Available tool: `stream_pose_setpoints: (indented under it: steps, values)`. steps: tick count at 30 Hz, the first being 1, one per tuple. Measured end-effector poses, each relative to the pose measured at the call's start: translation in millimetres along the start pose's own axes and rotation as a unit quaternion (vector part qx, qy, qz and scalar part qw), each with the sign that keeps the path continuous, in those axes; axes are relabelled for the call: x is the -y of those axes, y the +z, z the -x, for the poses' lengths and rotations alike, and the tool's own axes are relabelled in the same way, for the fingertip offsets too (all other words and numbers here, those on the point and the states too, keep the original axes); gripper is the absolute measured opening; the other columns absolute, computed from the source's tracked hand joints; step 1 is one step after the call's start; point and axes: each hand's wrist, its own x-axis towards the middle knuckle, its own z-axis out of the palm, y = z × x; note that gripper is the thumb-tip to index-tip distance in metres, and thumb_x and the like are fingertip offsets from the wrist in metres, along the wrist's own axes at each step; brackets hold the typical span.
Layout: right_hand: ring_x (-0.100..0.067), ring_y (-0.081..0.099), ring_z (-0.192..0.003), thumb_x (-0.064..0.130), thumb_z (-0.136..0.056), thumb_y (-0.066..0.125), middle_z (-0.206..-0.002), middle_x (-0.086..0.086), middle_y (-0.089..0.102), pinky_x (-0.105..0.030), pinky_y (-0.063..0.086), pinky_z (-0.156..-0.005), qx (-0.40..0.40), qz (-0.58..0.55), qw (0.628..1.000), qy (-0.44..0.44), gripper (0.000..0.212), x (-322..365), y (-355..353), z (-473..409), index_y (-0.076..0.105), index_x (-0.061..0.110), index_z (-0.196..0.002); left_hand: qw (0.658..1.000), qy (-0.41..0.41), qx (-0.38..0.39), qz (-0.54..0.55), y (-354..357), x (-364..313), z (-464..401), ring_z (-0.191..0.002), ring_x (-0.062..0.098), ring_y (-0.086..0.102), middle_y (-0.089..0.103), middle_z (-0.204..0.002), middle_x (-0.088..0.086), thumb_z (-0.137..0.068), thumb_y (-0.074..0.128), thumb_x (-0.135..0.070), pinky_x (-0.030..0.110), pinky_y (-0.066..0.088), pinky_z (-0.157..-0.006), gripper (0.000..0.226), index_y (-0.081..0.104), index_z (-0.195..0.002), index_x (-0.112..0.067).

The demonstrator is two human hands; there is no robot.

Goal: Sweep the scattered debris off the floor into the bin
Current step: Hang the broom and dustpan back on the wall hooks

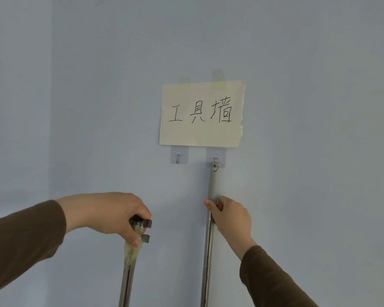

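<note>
Two long metal tool handles stand against a pale blue wall. My left hand (111,214) is closed over the top of the left handle (129,269), which has a yellowish grip and dark clips near its end. My right hand (228,216) grips the right handle (209,258) just below its grey cap. That cap hangs by a loop from the right wall hook (215,157). The lower ends of both tools are out of view, as are the floor, debris and bin.
A cream paper sign (201,114) with handwritten characters is taped to the wall above the hooks. The left adhesive hook (179,156) holds nothing. A wall corner (51,107) runs vertically at the left.
</note>
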Motion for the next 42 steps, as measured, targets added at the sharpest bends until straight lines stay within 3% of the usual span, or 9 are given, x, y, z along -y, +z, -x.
stream_pose_setpoints:
  steps: [7,10,12,16,19,23,25,29,42]
  values:
    - [-0.018,0.053,-0.053,0.085,-0.078,0.028,-0.055,0.003,0.05,-0.03,0.038,-0.052,0.008,0.048,0.997,-0.058,0.067,6.3,-2.0,27.6,0.04,0.021,-0.06,0.999,0.014,-0.016,-0.026,-34.7,-12.2,-10.8,-0.064,0.003,0.049,0.056,-0.073,-0.018,-0.081,0.074,-0.045,0.024,0.039,-0.064,0.018,0.062,-0.084,-0.032]
    - [-0.014,0.063,-0.056,0.086,-0.077,0.037,-0.089,0.006,0.066,-0.026,0.046,-0.05,0.249,-0.199,0.943,-0.099,0.056,34.8,19.1,86.8,0.056,0.036,-0.092,0.999,0.031,-0.033,-0.028,-52.2,-21.0,-19.5,-0.064,0.003,0.048,0.056,-0.075,-0.015,-0.084,0.074,-0.039,0.023,0.038,-0.062,0.015,0.061,-0.084,-0.031]
    - [-0.011,0.067,-0.063,0.081,-0.078,0.049,-0.114,0.017,0.06,-0.023,0.052,-0.058,0.374,-0.248,0.888,-0.097,0.051,50.6,42.4,119.4,0.043,0.051,-0.119,0.998,0.037,-0.048,-0.021,-60.9,-26.0,-26.0,-0.066,0.004,0.049,0.056,-0.077,-0.014,-0.086,0.073,-0.037,0.023,0.038,-0.062,0.013,0.061,-0.085,-0.032]
    - [-0.017,0.068,-0.059,0.046,-0.091,0.053,-0.1,-0.001,0.066,-0.038,0.06,-0.064,0.313,-0.265,0.911,-0.033,0.023,64.2,78.8,126.8,0.045,0.027,-0.101,0.996,0.039,-0.084,-0.002,-64.6,-26.5,-42.1,-0.081,0.011,0.055,0.06,-0.092,-0.01,-0.088,0.072,-0.037,0.027,0.043,-0.07,0.013,0.064,-0.098,-0.034]
    - [-0.015,0.062,-0.049,0.031,-0.096,0.051,-0.091,-0.011,0.069,-0.041,0.059,-0.058,0.253,-0.322,0.912,0.014,0.017,68.3,84.0,113.6,0.046,0.016,-0.092,0.969,0.047,-0.243,-0.018,-49.3,-13.7,-54.3,-0.111,0.011,0.048,0.056,-0.12,-0.013,-0.084,0.075,-0.042,0.029,0.042,-0.093,0.045,0.057,-0.125,-0.038]
    - [-0.016,0.061,-0.051,0.031,-0.099,0.051,-0.087,-0.004,0.069,-0.041,0.058,-0.056,0.223,-0.348,0.91,0.03,0.024,67.4,83.2,90.0,0.047,0.009,-0.092,0.814,0.009,-0.566,0.13,7.5,-3.2,-66.8,-0.119,0.01,0.041,0.044,-0.128,-0.009,-0.079,0.08,-0.038,0.023,0.037,-0.1,0.064,0.046,-0.133,-0.03]
    - [-0.016,0.061,-0.05,0.031,-0.1,0.051,-0.088,-0.003,0.069,-0.039,0.058,-0.056,0.217,-0.36,0.907,0.029,0.022,65.4,83.9,81.5,0.049,0.011,-0.092,0.798,-0.036,-0.54,0.264,40.2,1.2,-79.0,-0.103,0.009,0.053,0.054,-0.113,-0.009,-0.081,0.078,-0.042,0.021,0.044,-0.089,0.05,0.049,-0.12,-0.03]
    - [-0.018,0.063,-0.052,0.029,-0.101,0.05,-0.088,-0.008,0.069,-0.041,0.059,-0.058,0.213,-0.386,0.897,0.036,0.016,61.1,90.3,70.5,0.053,0.014,-0.094,0.853,-0.049,-0.38,0.355,84.8,2.9,-105.8,-0.088,0.0,0.068,0.074,-0.091,-0.014,-0.087,0.07,-0.046,0.033,0.056,-0.087,0.019,0.071,-0.103,-0.035]
    - [-0.018,0.061,-0.053,0.029,-0.102,0.048,-0.09,-0.01,0.069,-0.037,0.06,-0.058,0.226,-0.393,0.89,0.052,0.015,56.1,115.6,57.8,0.056,0.016,-0.101,0.828,-0.061,-0.386,0.401,109.6,11.3,-136.9,-0.075,0.015,0.072,0.073,-0.089,-0.004,-0.091,0.068,-0.035,0.03,0.062,-0.07,0.013,0.071,-0.103,-0.031]
